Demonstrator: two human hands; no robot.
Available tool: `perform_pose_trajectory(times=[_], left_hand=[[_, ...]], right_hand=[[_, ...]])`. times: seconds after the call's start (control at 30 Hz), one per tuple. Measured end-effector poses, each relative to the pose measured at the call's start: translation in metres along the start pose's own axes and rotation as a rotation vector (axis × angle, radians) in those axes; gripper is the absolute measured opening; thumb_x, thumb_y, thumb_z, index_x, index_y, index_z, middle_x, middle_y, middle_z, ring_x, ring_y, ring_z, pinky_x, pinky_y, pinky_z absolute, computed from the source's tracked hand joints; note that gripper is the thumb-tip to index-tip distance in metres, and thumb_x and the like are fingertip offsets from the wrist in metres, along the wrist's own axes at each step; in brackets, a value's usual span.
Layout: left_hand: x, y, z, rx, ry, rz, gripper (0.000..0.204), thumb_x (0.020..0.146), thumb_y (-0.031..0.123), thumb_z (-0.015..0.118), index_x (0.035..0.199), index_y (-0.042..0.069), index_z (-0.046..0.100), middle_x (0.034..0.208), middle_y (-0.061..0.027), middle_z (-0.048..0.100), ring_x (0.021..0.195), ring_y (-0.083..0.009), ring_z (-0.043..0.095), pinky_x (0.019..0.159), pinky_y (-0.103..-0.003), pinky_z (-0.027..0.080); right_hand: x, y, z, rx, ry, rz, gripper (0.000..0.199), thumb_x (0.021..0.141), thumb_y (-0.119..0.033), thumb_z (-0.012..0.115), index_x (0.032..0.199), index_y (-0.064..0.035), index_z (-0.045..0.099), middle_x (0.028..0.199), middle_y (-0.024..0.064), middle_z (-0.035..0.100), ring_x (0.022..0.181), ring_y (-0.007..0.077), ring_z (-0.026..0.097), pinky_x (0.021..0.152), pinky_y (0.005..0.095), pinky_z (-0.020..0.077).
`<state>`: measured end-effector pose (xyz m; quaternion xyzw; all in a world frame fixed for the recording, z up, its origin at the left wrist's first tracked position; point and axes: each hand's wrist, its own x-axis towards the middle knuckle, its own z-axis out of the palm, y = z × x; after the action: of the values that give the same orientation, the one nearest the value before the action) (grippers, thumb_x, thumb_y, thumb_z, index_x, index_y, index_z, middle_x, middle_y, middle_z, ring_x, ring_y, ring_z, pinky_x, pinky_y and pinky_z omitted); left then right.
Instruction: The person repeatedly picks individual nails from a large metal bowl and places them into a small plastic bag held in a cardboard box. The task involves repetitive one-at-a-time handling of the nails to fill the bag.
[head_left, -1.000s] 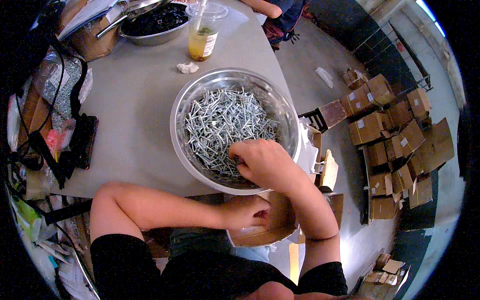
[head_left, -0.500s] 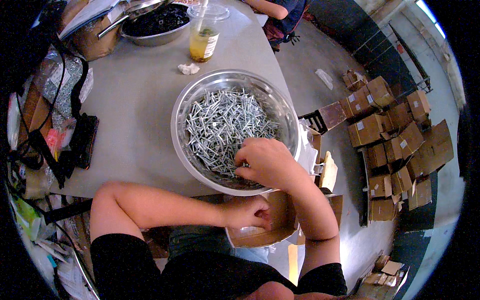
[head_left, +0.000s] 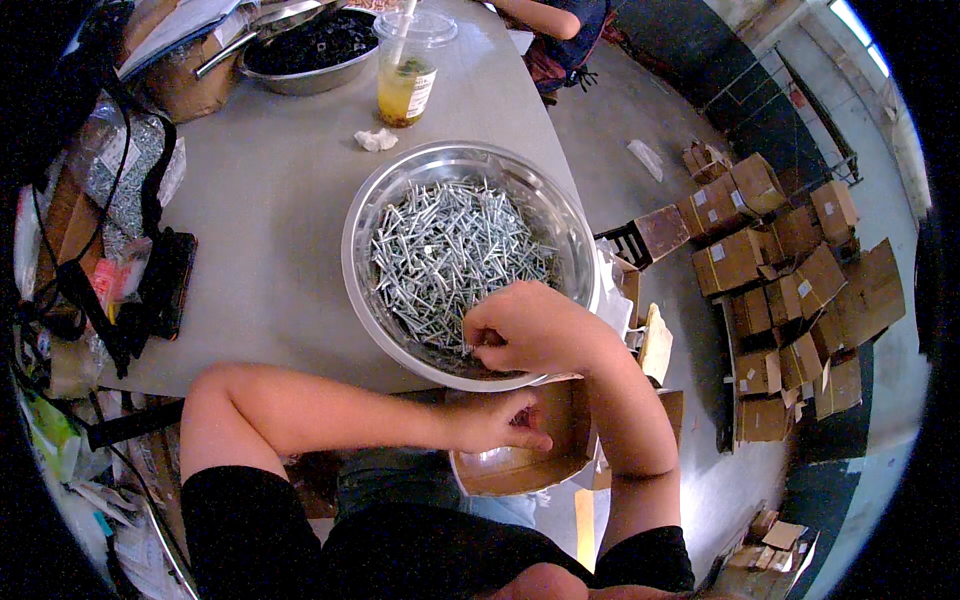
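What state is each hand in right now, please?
Left hand: half-curled over the box; whether holding anything cannot be told.
Right hand: curled over the bowl; grip hidden.

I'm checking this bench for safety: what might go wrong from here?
The bowl sits at the table's corner, so a knock might shift or tip it. The right hand is at loose silver screws, which could prick bare skin. Screws dropped between the bowl and the open carton below might scatter on the floor.
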<state>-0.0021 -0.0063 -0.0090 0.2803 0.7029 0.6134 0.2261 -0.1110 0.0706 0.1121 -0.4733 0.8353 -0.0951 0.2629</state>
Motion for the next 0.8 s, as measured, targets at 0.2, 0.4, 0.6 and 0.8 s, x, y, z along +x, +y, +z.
perform_pose_trajectory(times=[0.2,0.4,0.6,0.8], left_hand=[[0.0,0.009,-0.007,0.073,-0.048,-0.023,0.046,0.077,0.046,0.073,0.081,0.005,0.054,0.076,-0.0089,0.058,0.069,-0.0218,0.055,0.065,-0.035,0.045],[0.0,0.001,-0.003,0.037,0.072,0.081,0.048,0.08,0.045,0.071,0.096,0.003,0.053,0.079,-0.0097,0.058,0.069,-0.0221,0.054,0.064,-0.036,0.045],[0.003,0.0,-0.002,-0.029,0.077,0.075,0.038,0.086,0.038,0.068,0.093,0.005,0.051,0.079,-0.0061,0.053,0.074,-0.0184,0.05,0.066,-0.034,0.043],[0.002,0.0,-0.001,-0.039,0.134,0.096,0.042,0.086,0.043,0.067,0.091,0.005,0.05,0.077,-0.0048,0.048,0.072,-0.0158,0.045,0.063,-0.032,0.041]], right_hand=[[0.0,0.003,0.009,-0.073,0.097,-0.016,0.014,0.074,-0.019,0.066,0.083,-0.0094,0.069,0.081,0.0107,0.066,0.08,0.0306,0.064,0.07,0.0427,0.0504],[0.004,-0.009,0.005,-0.271,0.001,0.081,0.012,0.073,-0.019,0.062,0.079,-0.0113,0.07,0.076,0.0098,0.065,0.075,0.0311,0.064,0.068,0.0424,0.0513],[0.001,-0.006,-0.02,-0.195,-0.146,0.016,0.012,0.069,-0.016,0.064,0.076,-0.01,0.07,0.076,0.0159,0.067,0.072,0.0373,0.066,0.066,0.046,0.054],[-0.013,0.007,-0.022,-0.127,-0.074,-0.108,0.012,0.069,-0.018,0.063,0.075,-0.009,0.069,0.072,0.0155,0.065,0.07,0.0367,0.064,0.064,0.0456,0.0521]])
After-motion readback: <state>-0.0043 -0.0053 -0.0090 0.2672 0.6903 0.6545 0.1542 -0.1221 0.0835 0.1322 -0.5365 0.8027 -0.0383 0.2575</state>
